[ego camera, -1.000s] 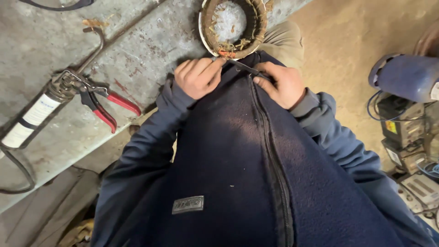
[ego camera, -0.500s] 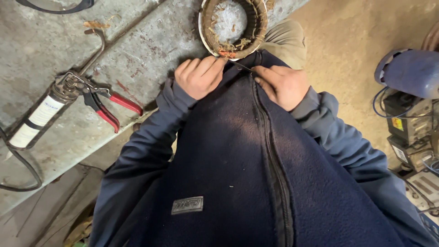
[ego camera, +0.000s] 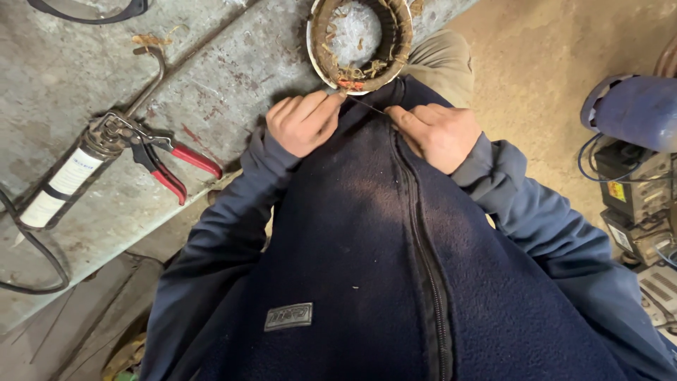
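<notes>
Pinching thin wire (ego camera: 367, 106) | hands: left (ego camera: 303, 121), right (ego camera: 437, 134) | beside stator ring (ego camera: 360, 42)

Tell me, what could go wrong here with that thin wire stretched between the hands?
The thin wire is pinched between the left hand and right hand, both bare, so it might cut or prick a finger. It runs to the round winding core, which sits at the edge of the metal bench; a hard pull could perhaps tip it off. Frayed strands inside the core may snag the wire.
</notes>
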